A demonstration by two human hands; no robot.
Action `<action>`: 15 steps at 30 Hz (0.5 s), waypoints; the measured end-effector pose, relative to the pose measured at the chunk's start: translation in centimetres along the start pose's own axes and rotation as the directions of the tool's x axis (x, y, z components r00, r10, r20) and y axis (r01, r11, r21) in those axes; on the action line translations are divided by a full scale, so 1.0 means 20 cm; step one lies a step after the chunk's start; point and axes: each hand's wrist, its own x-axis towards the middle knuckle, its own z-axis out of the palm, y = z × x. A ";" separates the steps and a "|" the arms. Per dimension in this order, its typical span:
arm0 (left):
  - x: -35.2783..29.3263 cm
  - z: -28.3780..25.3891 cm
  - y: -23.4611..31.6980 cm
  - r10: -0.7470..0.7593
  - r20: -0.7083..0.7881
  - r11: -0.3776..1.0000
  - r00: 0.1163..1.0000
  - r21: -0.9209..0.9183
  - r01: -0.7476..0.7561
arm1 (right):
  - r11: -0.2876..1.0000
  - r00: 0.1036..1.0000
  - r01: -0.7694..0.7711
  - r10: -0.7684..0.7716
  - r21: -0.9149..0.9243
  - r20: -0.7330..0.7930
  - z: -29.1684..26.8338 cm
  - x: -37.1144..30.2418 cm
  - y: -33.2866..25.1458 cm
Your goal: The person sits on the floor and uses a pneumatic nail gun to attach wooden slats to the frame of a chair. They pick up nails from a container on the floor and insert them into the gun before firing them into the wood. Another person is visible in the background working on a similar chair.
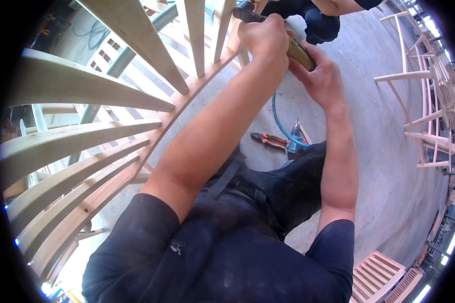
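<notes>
My left hand (268,38) is closed in a fist at the top, beside the wooden rail. My right hand (322,76) wraps its fingers around the end of an olive-gold tool body (301,54), which runs up to my left hand. A dark rounded tool end (246,12) sticks out past my left fist; whether it belongs to the same tool is hidden by the hand. Behind my left forearm a teal hose (277,117) comes into sight and curves down over the floor. The pale wooden rail (187,93) carries several curved slats (136,38) on the left.
On the grey floor (384,151) lie a teal drill (294,137) and orange-and-black pliers (268,140), close to my knee. Another person (321,22) crouches at the top. Wooden chair frames (424,96) stand at the right, slatted wooden panels (379,275) at the lower right.
</notes>
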 end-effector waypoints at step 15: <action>-0.01 -0.01 0.01 -0.016 -0.010 0.998 1.000 0.055 0.016 | 0.997 0.997 0.069 -0.070 -0.040 -0.042 0.02 0.00 0.00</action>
